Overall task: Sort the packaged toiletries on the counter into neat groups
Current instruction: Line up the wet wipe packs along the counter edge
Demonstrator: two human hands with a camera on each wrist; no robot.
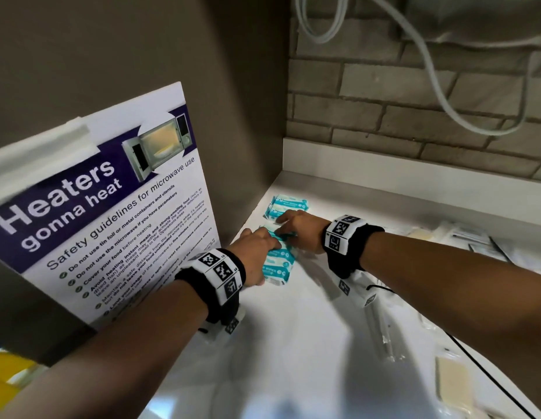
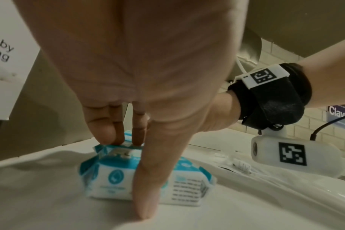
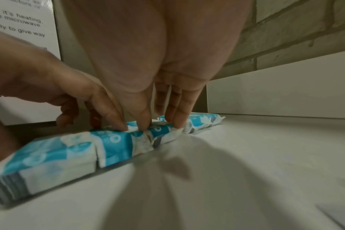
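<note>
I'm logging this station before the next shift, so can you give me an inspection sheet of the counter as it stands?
Surface: white counter, tucked into a corner.
Job's things: blue-and-white packets lined up in a row along the side panel; clear and cream packets lie apart on the right.
Clutter: nothing seen.
Hands: left hand and right hand, fingers straight, press on the row's middle packets.
Cables: thin black cable on the counter; white cables hang down the wall.
Surroundings: brick wall; microwave safety poster on the left.

blue-and-white packets (image 1: 288, 203): at least 4 | hands (image 1: 257, 252): 2 | wristbands (image 1: 220, 272): 2 | poster (image 1: 106, 201): 1
</note>
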